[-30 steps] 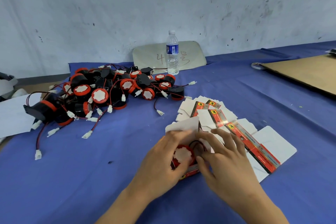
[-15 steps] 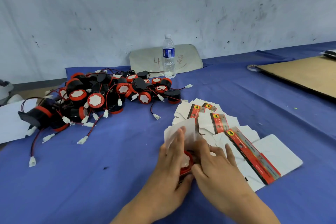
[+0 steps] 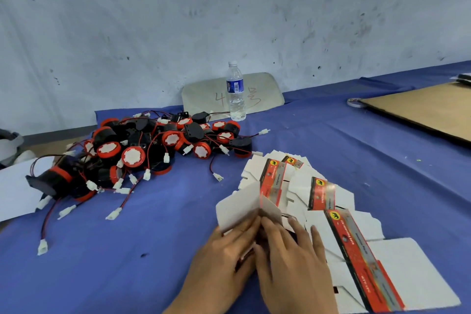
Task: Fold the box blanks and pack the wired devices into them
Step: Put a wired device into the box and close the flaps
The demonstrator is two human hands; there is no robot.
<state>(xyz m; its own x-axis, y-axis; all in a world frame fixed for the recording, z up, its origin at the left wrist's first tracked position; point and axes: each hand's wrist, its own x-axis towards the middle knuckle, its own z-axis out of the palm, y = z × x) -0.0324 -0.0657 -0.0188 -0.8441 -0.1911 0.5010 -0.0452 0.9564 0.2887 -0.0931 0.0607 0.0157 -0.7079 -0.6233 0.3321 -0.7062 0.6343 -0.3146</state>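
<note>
A half-folded white box [image 3: 239, 208] stands in front of me with two flaps raised; the device inside is almost hidden, only a dark and red sliver [image 3: 242, 259] shows between my hands. My left hand [image 3: 224, 260] holds the box's left side, its fingertips against the left flap. My right hand [image 3: 290, 262] lies over the box's right side with fingers spread and straight, pressing next to the right flap [image 3: 271, 208]. Flat box blanks [image 3: 356, 242], white with red-and-black strips, fan out to the right. A pile of black-and-red wired devices [image 3: 142, 150] lies at the back left.
A water bottle [image 3: 236, 92] stands at the back before a grey board [image 3: 267, 92] leaning on the wall. A brown cardboard sheet [image 3: 428, 109] and a tape roll [image 3: 354, 102] lie at the far right. White paper [image 3: 15, 191] sits at the left edge. Blue cloth [image 3: 127, 250] covers the table.
The red-faced device, plain to see a second ago, is now covered by my hands and the box. The white flaps have been raised and brought together above it.
</note>
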